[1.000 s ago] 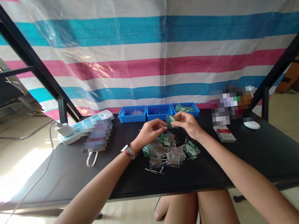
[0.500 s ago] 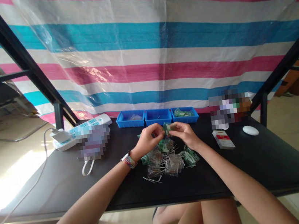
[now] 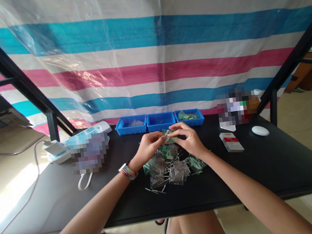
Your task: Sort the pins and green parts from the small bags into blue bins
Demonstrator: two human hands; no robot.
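Note:
Both my hands meet above a heap of small clear plastic bags (image 3: 169,165) of green and brown parts on the black table (image 3: 266,171). My left hand (image 3: 148,147) and my right hand (image 3: 187,139) pinch the two ends of one small bag (image 3: 169,135) with green parts inside, held a little above the heap. A beaded band sits on my left wrist. Loose metal pins (image 3: 154,190) lie at the heap's near edge.
Three blue trays (image 3: 159,121) line the table's far edge. A white power strip (image 3: 73,143) with a plug and cable is at far left, a red-and-white box (image 3: 231,141) and a white mouse (image 3: 260,130) at right. Black frame posts stand on both sides, a striped tarp behind.
The camera has dipped and shifted right, so everything sits lower-left in view. My hands stay pinched on the small bag and have come slightly nearer to the heap.

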